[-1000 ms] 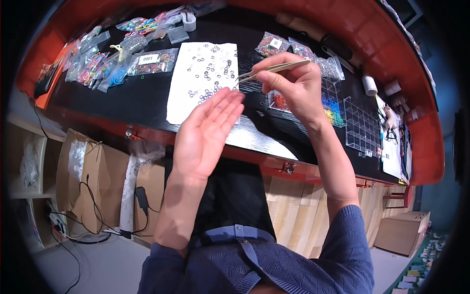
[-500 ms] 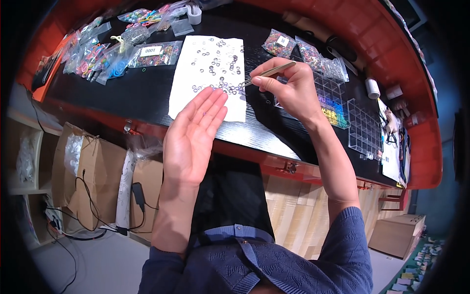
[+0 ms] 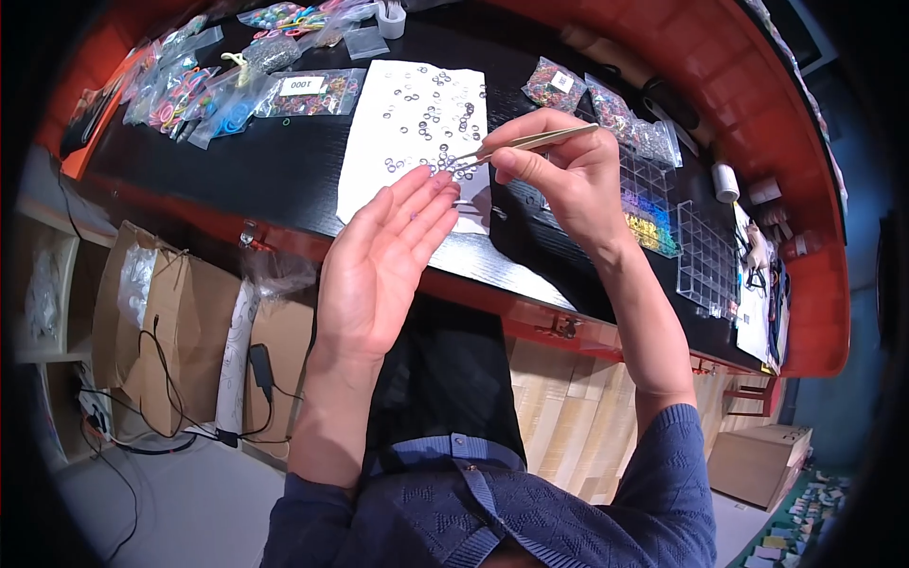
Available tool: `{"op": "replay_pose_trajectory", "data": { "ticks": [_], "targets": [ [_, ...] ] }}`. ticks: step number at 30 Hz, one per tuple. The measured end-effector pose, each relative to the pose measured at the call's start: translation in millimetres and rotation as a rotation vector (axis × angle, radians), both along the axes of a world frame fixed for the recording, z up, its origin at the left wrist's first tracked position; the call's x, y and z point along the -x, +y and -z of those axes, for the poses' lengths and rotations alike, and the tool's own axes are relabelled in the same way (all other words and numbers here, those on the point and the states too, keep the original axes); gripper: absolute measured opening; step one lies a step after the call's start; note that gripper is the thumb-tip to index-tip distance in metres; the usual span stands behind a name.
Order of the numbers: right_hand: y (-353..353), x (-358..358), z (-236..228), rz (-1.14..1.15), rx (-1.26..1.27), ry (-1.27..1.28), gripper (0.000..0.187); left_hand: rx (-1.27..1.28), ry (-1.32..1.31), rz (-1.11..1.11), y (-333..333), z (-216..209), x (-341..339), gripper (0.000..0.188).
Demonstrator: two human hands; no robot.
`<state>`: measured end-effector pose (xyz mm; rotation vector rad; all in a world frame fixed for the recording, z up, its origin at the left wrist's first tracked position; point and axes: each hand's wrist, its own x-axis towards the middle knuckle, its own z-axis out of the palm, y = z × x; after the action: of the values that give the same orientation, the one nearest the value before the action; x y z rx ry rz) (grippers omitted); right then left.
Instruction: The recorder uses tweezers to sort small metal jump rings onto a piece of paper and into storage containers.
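Observation:
My left hand [image 3: 374,284] lies palm up with its fingers stretched flat, just in front of a white paper sheet [image 3: 365,185]. A tiny purple piece [image 3: 413,216] rests on its fingers. My right hand [image 3: 573,185] grips a pair of metal tweezers [image 3: 549,138] between thumb and fingers. The tweezers' tips point left and hover over the left fingertips; whether they pinch anything is too small to tell. Many small dark and clear rings [image 3: 441,112] lie scattered over the sheet, some close beside the fingertips.
Right of the sheet, a clear compartment box [image 3: 653,227] holds blue and yellow bits, partly behind my right hand. Another clear divided tray [image 3: 707,260] stands beside it. Bags of colourful pieces [image 3: 308,95] lie back left, more bags [image 3: 554,85] back right, near a white bottle [image 3: 724,183].
The tweezers' tips have moved from the rings on the sheet to my left fingertips. My left hand has shifted slightly right, still palm up. The whole view has shifted a little.

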<state>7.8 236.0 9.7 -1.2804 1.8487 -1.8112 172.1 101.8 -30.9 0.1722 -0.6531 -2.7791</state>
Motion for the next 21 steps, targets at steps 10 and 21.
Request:
{"op": "replay_pose_trajectory", "data": {
  "ticks": [10, 21],
  "targets": [
    [2.4, 9.4, 3.6, 0.203, -0.191, 0.136, 0.01, 0.005, -0.032, -0.04, 3.2, -1.1, 1.1, 0.054],
    [4.2, 10.3, 6.0, 0.212, -0.127, 0.094, 0.009, 0.017, -0.032, -0.031, 2.1, -0.5, 1.3, 0.053]
  ]
}}
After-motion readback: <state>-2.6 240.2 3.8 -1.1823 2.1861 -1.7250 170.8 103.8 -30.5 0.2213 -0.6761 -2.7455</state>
